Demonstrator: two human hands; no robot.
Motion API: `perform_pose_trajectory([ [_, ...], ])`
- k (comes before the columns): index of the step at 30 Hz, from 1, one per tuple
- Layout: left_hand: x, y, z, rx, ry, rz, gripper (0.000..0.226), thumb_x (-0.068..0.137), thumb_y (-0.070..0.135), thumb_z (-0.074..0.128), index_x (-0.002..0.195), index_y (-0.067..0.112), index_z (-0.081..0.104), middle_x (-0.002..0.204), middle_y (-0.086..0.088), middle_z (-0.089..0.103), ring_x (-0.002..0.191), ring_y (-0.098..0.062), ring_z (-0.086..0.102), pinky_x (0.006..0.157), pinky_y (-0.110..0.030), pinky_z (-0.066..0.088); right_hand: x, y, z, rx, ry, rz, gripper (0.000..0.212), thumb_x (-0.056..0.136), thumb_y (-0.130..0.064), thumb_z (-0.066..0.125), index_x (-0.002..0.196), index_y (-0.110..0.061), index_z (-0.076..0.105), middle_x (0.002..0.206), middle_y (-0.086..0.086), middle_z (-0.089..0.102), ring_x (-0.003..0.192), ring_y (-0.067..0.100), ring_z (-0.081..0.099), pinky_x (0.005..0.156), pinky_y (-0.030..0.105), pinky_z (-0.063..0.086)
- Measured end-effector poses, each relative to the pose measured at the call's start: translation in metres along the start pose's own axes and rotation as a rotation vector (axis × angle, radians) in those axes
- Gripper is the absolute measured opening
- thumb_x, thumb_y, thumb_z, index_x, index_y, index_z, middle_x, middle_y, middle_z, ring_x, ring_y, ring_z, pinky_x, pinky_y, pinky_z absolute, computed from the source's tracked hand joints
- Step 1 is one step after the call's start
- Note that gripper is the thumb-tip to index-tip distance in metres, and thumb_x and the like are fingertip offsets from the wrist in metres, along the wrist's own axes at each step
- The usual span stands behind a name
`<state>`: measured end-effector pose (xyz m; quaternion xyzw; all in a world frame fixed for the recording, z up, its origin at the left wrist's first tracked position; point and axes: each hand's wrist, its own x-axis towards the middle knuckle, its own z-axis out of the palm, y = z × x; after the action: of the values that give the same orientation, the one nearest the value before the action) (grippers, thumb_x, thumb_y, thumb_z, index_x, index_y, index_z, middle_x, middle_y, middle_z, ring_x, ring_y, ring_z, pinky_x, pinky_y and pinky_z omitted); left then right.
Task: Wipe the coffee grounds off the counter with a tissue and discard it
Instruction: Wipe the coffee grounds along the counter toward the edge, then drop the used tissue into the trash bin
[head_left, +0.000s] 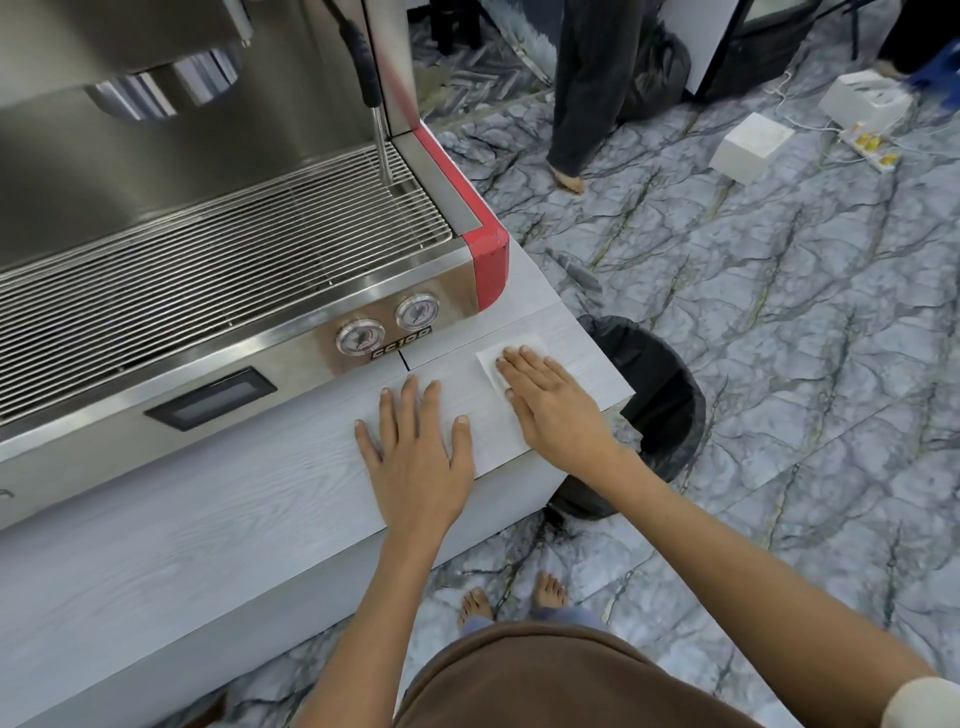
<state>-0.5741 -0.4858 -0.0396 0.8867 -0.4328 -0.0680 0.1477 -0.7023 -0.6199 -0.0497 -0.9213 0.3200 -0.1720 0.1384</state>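
A white tissue (501, 355) lies flat on the pale wood-grain counter (208, 519), near its right end. My right hand (550, 405) presses flat on the tissue with fingers stretched out, covering its near part. My left hand (418, 447) rests palm-down on the bare counter just left of it, fingers spread, holding nothing. No coffee grounds can be made out on the counter surface. A black-lined bin (660, 400) stands on the floor right beside the counter's end.
A steel espresso machine (218, 249) with a red corner, drip grate and two gauges fills the counter behind my hands. Another person's legs (576, 104) stand on the marble floor beyond. White boxes (750, 145) and a power strip (872, 148) lie further right.
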Motion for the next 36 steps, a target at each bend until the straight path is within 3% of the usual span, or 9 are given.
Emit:
perform_pose_trajectory([
  [8,-0.002,-0.006,-0.001,-0.013,-0.031,0.053,0.059,0.099,0.055,0.023,0.154,0.033,0.023,0.166,0.006,0.009,0.153,-0.016,-0.001,0.122,-0.052,-0.006,0.016,0.045,-0.029,0.061,0.036,0.165,0.039,0.095,0.002,0.046,0.133,-0.004,0.052,0.14,0.014,0.049,0.132,0.029,0.043,0.107,0.047,0.037],
  [11,-0.002,-0.008,-0.001,-0.028,-0.034,0.073,0.06,0.099,0.055,0.026,0.154,0.032,0.025,0.166,0.005,0.009,0.153,-0.017,-0.001,0.122,-0.052,-0.007,0.021,0.059,-0.04,0.121,0.076,0.309,0.036,0.094,0.001,0.045,0.126,-0.006,0.059,0.124,0.017,0.062,0.106,0.035,0.061,0.09,0.046,0.05],
  [14,-0.003,-0.009,-0.001,-0.035,-0.041,0.092,0.06,0.099,0.055,0.028,0.154,0.032,0.024,0.167,0.003,0.008,0.153,-0.017,-0.001,0.121,-0.052,-0.008,0.021,0.065,-0.053,0.179,0.185,0.524,0.031,0.096,-0.001,0.042,0.118,-0.005,0.063,0.09,0.024,0.069,0.078,0.041,0.061,0.071,0.047,0.05],
  [16,-0.002,-0.009,-0.001,-0.042,-0.029,0.103,0.06,0.098,0.055,0.029,0.153,0.031,0.026,0.166,0.002,0.011,0.153,-0.018,0.001,0.121,-0.053,-0.008,0.015,0.059,-0.055,0.157,0.276,0.545,0.029,0.096,-0.002,0.044,0.119,-0.002,0.062,0.088,0.023,0.069,0.073,0.038,0.062,0.063,0.038,0.048],
  [19,-0.001,-0.01,0.0,-0.043,-0.018,0.111,0.06,0.098,0.054,0.031,0.153,0.03,0.029,0.166,0.0,0.013,0.153,-0.019,0.004,0.121,-0.055,-0.005,0.006,0.033,-0.045,0.14,0.27,0.384,0.033,0.095,-0.004,0.045,0.126,-0.006,0.058,0.103,0.017,0.069,0.088,0.031,0.065,0.073,0.029,0.047],
  [22,-0.001,-0.01,0.0,-0.051,-0.016,0.111,0.06,0.097,0.054,0.031,0.152,0.03,0.03,0.166,-0.001,0.014,0.153,-0.019,0.004,0.121,-0.055,-0.003,-0.001,0.013,-0.02,0.101,0.126,0.195,0.04,0.095,0.001,0.043,0.134,-0.006,0.051,0.135,0.013,0.054,0.128,0.028,0.047,0.108,0.042,0.036],
  [24,-0.001,-0.01,-0.001,-0.056,-0.02,0.106,0.06,0.097,0.054,0.032,0.152,0.03,0.029,0.166,0.0,0.014,0.153,-0.018,0.003,0.121,-0.055,-0.003,-0.003,0.009,-0.011,0.041,0.066,0.124,0.04,0.097,0.001,0.041,0.136,-0.005,0.048,0.142,0.011,0.047,0.136,0.028,0.036,0.114,0.044,0.026],
  [29,-0.001,-0.007,-0.005,-0.12,-0.051,0.085,0.062,0.095,0.055,0.031,0.151,0.03,0.032,0.165,0.002,0.014,0.153,-0.017,0.001,0.121,-0.053,-0.007,-0.004,0.035,-0.019,0.047,0.073,0.17,0.041,0.097,0.001,0.041,0.136,-0.007,0.049,0.143,0.007,0.046,0.136,0.023,0.036,0.113,0.044,0.028],
  [36,-0.002,0.039,0.001,-0.265,-0.093,0.115,0.053,0.098,0.047,0.042,0.148,0.029,0.036,0.163,0.005,0.021,0.152,-0.014,0.002,0.122,-0.047,-0.009,-0.019,0.086,-0.044,0.104,0.182,0.227,0.033,0.093,0.004,0.051,0.125,-0.001,0.057,0.129,0.015,0.059,0.12,0.029,0.055,0.092,0.039,0.05],
])
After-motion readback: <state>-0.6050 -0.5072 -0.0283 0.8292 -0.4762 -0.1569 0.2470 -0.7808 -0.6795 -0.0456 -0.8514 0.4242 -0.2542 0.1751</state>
